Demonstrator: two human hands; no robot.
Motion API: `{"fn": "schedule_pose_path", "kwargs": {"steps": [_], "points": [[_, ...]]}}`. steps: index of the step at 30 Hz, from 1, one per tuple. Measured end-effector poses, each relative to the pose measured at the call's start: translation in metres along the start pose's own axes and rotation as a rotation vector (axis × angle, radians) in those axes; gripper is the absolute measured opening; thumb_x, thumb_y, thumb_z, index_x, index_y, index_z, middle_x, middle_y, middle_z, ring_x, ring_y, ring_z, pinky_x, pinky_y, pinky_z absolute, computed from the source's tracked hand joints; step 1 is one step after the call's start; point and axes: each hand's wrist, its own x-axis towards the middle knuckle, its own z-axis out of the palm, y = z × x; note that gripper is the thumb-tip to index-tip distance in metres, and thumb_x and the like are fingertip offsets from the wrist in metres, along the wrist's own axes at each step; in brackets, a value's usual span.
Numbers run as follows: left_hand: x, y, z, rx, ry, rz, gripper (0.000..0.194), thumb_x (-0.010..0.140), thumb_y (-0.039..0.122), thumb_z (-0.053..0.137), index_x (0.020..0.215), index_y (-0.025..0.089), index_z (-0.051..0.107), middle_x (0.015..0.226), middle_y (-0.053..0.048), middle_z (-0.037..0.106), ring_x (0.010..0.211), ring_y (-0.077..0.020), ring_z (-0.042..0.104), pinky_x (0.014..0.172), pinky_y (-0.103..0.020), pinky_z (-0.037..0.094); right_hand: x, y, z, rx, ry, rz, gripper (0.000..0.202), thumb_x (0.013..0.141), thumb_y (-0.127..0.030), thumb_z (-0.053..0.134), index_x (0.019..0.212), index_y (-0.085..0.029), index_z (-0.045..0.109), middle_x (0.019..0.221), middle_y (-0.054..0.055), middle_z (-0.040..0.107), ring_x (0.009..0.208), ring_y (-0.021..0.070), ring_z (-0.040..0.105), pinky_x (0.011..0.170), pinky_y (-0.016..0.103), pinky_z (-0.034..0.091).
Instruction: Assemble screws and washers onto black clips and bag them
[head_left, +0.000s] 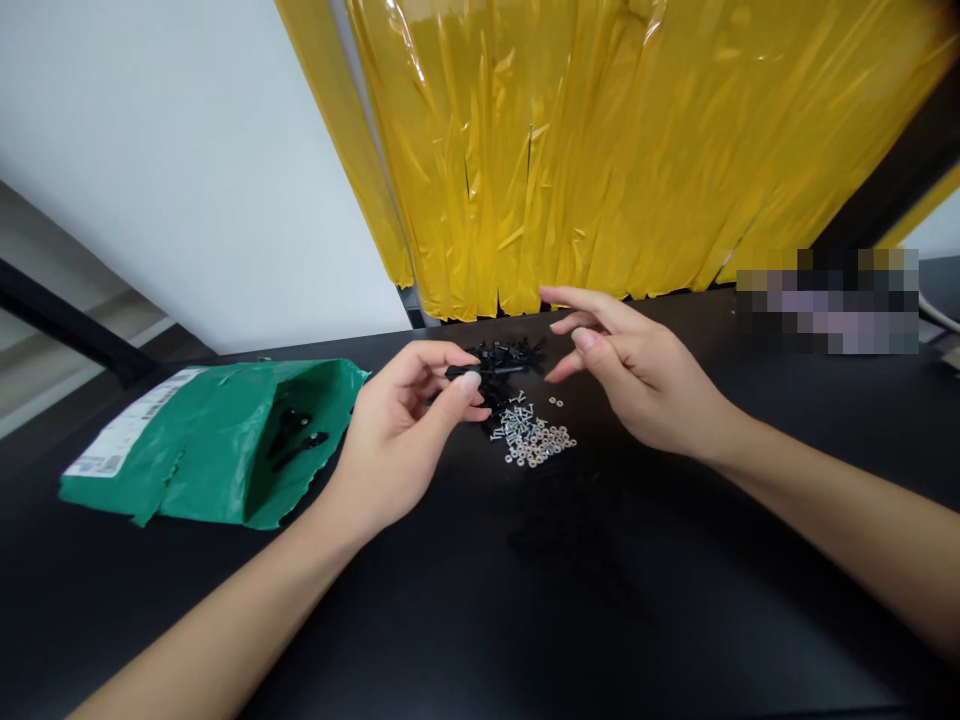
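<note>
Left hand (pixel 409 430) pinches a slim black plastic part (pixel 480 371); right hand (pixel 637 375) hovers released over silver metal screws and washers (pixel 534 436). Torn green plastic mailer bag (pixel 217 440) label unreadable.

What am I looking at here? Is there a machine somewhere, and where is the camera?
There is no machine: these are a person's two bare hands, filmed by a camera worn on their head, looking forward and down. The left hand pinches a thin black part between thumb and fingers. The right hand hovers open, beside it, holding nothing. Between them on the black table lie a heap of small black parts and a heap of silvery screws and washers. To the left lies a torn green bag with a white label and more black pieces inside. Yellow plastic sheeting hangs behind.
</note>
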Motion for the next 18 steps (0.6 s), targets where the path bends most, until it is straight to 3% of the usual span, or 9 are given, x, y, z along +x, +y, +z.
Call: {"fn": "schedule_pose_path", "kwargs": {"steps": [2, 5, 6, 7, 9, 11, 12, 15, 18], "points": [[0.002, 0.001, 0.003, -0.094, -0.012, -0.052, 0.016, 0.094, 0.031, 0.074, 0.104, 0.02, 0.068, 0.085, 0.001, 0.064, 0.08, -0.0129, 0.066, 0.082, -0.034, 0.069, -0.002, -0.001, 0.003, 0.037, -0.016, -0.004, 0.031, 0.105, -0.019, 0.048, 0.117, -0.022, 0.076, 0.164, 0.011, 0.046, 0.13, 0.0277, 0.062, 0.106, 0.051, 0.054], [0.001, 0.002, 0.005, -0.094, -0.044, -0.06, 0.015, 0.093, 0.031, 0.073, 0.103, 0.02, 0.068, 0.093, -0.001, 0.065, 0.088, -0.0153, 0.068, 0.086, -0.036, 0.069, -0.005, -0.01, 0.01, 0.167, 0.012, 0.072, 0.065, 0.096, -0.01, 0.055, 0.157, -0.029, 0.043, 0.162, 0.014, 0.044, 0.127, 0.0264, 0.062, 0.095, 0.044, 0.059], [0.001, 0.002, 0.004, -0.056, -0.055, -0.044, 0.014, 0.094, 0.03, 0.073, 0.103, 0.02, 0.069, 0.098, -0.002, 0.066, 0.092, -0.0166, 0.069, 0.087, -0.036, 0.068, -0.006, -0.014, 0.013, 0.236, 0.025, 0.128, 0.066, 0.095, -0.01, 0.056, 0.157, -0.029, 0.043, 0.155, 0.014, 0.052, 0.122, 0.0247, 0.065, 0.092, 0.041, 0.06], [-0.001, 0.002, 0.004, -0.005, -0.063, -0.017, 0.012, 0.095, 0.029, 0.072, 0.104, 0.021, 0.069, 0.102, -0.003, 0.068, 0.095, -0.0175, 0.07, 0.088, -0.035, 0.067, -0.006, -0.018, 0.015, 0.316, 0.024, 0.187, 0.054, 0.097, -0.013, 0.057, 0.15, -0.026, 0.052, 0.142, 0.012, 0.063, 0.116, 0.0232, 0.067, 0.088, 0.038, 0.06], [-0.003, 0.003, 0.003, 0.108, -0.089, 0.057, 0.01, 0.097, 0.025, 0.071, 0.106, 0.021, 0.071, 0.105, -0.004, 0.071, 0.099, -0.0175, 0.071, 0.09, -0.031, 0.064, -0.005, -0.026, 0.02, 0.459, -0.016, 0.291, 0.021, 0.101, -0.024, 0.06, 0.117, -0.02, 0.073, 0.108, 0.007, 0.076, 0.097, 0.0193, 0.071, 0.079, 0.032, 0.059], [-0.005, 0.004, 0.003, 0.197, -0.126, 0.138, 0.011, 0.096, 0.02, 0.072, 0.106, 0.022, 0.074, 0.105, -0.003, 0.074, 0.097, -0.0152, 0.071, 0.088, -0.025, 0.061, -0.004, -0.03, 0.023, 0.577, -0.086, 0.356, 0.02, 0.1, -0.031, 0.066, 0.089, -0.017, 0.076, 0.083, 0.002, 0.073, 0.079, 0.0142, 0.067, 0.072, 0.027, 0.055], [-0.006, 0.006, 0.003, 0.222, -0.139, 0.168, 0.012, 0.095, 0.018, 0.073, 0.106, 0.023, 0.076, 0.105, -0.002, 0.075, 0.095, -0.0141, 0.072, 0.085, -0.023, 0.06, -0.003, -0.031, 0.024, 0.632, -0.114, 0.38, 0.02, 0.097, -0.032, 0.07, 0.084, -0.017, 0.075, 0.078, 0.0, 0.07, 0.074, 0.0122, 0.064, 0.069, 0.025, 0.053], [-0.008, 0.009, 0.005, 0.207, -0.134, 0.188, 0.019, 0.091, 0.015, 0.078, 0.107, 0.025, 0.077, 0.104, 0.0, 0.077, 0.091, -0.0121, 0.072, 0.08, -0.02, 0.06, -0.004, -0.029, 0.029, 0.804, -0.144, 0.431, 0.016, 0.087, -0.029, 0.082, 0.089, -0.016, 0.073, 0.077, -0.003, 0.067, 0.07, 0.0092, 0.06, 0.066, 0.021, 0.051], [-0.008, 0.011, 0.007, 0.051, -0.093, 0.102, 0.032, 0.084, 0.011, 0.084, 0.109, 0.025, 0.071, 0.099, 0.004, 0.079, 0.091, -0.0097, 0.075, 0.084, -0.017, 0.06, -0.006, -0.027, 0.032, 0.938, -0.121, 0.436, 0.018, 0.088, -0.025, 0.082, 0.101, -0.018, 0.072, 0.083, -0.002, 0.069, 0.073, 0.0093, 0.062, 0.067, 0.021, 0.052]]}}
